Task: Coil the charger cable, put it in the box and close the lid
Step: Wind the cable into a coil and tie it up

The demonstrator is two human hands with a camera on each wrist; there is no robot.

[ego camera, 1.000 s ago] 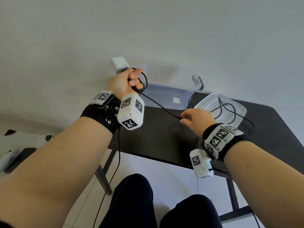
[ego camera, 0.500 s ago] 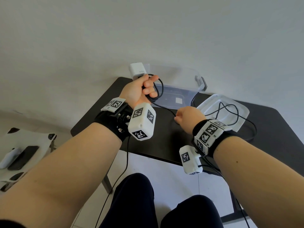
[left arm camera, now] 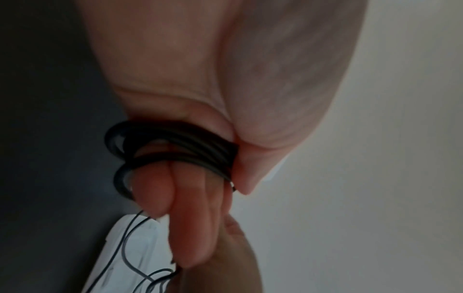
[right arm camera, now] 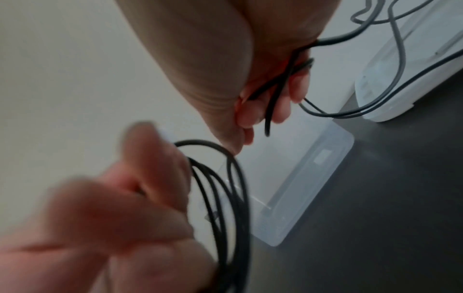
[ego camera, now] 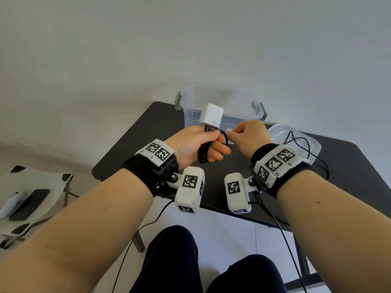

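From the head view, the clear plastic box (ego camera: 220,111) stands open at the far edge of the dark table (ego camera: 349,166). Just in front of the box the left hand (ego camera: 196,144) is raised, its fingers curled round several black loops of the charger cable (ego camera: 203,153); the white charger plug (ego camera: 211,117) sticks up out of the top of this fist, in front of the box's near wall. The right hand (ego camera: 249,136) is right beside the left one, to the box's near right, fingers drawn together and pinching the cable where it leaves the loops. The lid (ego camera: 296,142) lies flat on the table just right of the box, and the loose rest of the cable trails across it and over the table beyond.

In the left wrist view, the left hand (left arm camera: 200,99) has the coils of cable (left arm camera: 175,142) wrapped round its fingers (left arm camera: 155,194), the thumb pressed down on the coils. Below the fingertips the lid (left arm camera: 117,257) shows with slack cable lying on it.

In the right wrist view, the right hand (right arm camera: 250,69) has its fingers closed on a strand of cable (right arm camera: 275,89). The blurred left hand (right arm camera: 125,208) holds the loops nearest the camera, in front of the box (right arm camera: 300,188). The lid (right arm camera: 413,79) lies beside the box, cable draped over it.
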